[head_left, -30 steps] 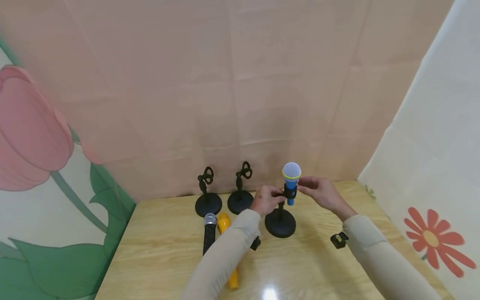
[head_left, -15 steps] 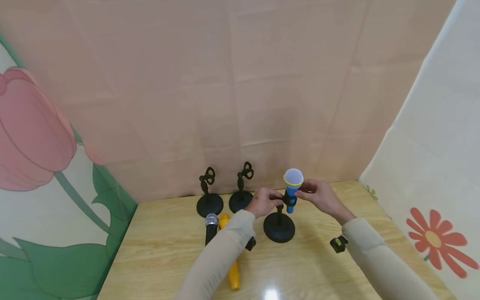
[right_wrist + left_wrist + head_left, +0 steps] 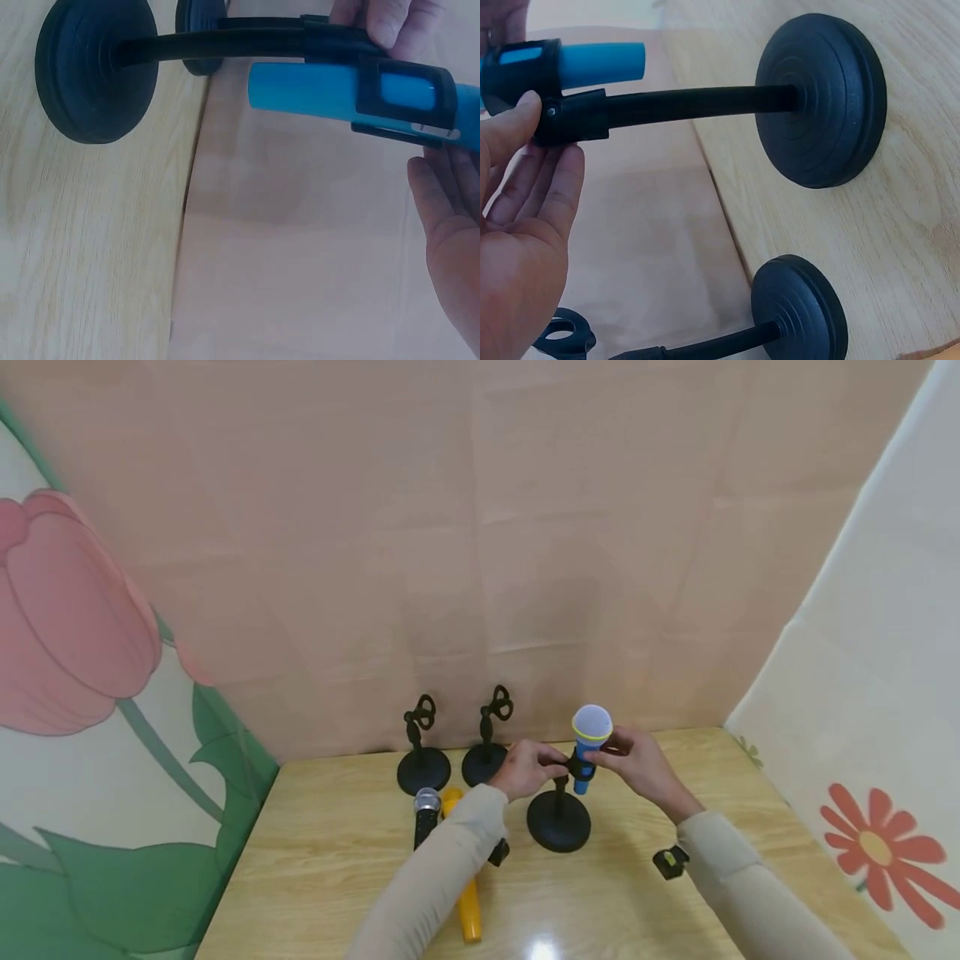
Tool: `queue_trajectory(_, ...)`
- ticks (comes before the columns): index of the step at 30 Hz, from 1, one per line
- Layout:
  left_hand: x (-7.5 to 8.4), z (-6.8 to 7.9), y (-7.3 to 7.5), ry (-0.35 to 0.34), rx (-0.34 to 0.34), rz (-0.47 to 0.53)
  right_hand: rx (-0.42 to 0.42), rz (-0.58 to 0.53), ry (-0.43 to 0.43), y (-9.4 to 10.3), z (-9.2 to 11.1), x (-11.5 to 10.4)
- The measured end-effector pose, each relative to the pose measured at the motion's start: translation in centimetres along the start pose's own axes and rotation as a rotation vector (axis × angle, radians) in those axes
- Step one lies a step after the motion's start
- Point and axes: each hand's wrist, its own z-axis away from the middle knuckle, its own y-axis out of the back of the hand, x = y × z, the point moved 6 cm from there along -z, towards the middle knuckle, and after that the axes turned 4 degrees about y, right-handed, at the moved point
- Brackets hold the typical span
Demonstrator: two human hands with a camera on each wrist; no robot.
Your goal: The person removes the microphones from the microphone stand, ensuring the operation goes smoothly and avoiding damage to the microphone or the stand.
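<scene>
A blue microphone (image 3: pixel 583 751) with a white head and yellow ring stands in the clip of a black microphone stand (image 3: pixel 558 821), its head tilted slightly right. My left hand (image 3: pixel 528 768) pinches the stand just below the clip. In the left wrist view, the thumb (image 3: pixel 514 124) presses near the joint screw, with the fingers on the other side. My right hand (image 3: pixel 640 767) holds the microphone just under its head from the right. In the right wrist view, the microphone's blue tail (image 3: pixel 300 88) sticks out through the clip (image 3: pixel 409 97).
Two more black stands with bare clips, a left one (image 3: pixel 423 770) and a middle one (image 3: pixel 483 763), stand near the back wall. A black microphone (image 3: pixel 427 821) with a silver head and a yellow microphone (image 3: pixel 468 910) lie partly under the left sleeve.
The held stand and blue microphone have come slightly toward me and lower. My right fingers have closed in from beside the microphone to around it. The head view has shifted a little.
</scene>
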Motion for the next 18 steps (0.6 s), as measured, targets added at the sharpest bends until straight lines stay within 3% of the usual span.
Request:
queue_trajectory(7, 0.0, -0.2, -0.2, -0.01, -0.007, -0.004, 0.059, 0.037, 0.01, 0.0, 0.3, -0.1)
queue_trajectory(18, -0.2, -0.3, 0.1, -0.009, -0.023, 0.011, 0.043, 0.042, 0.0, 0.6, -0.5, -1.3)
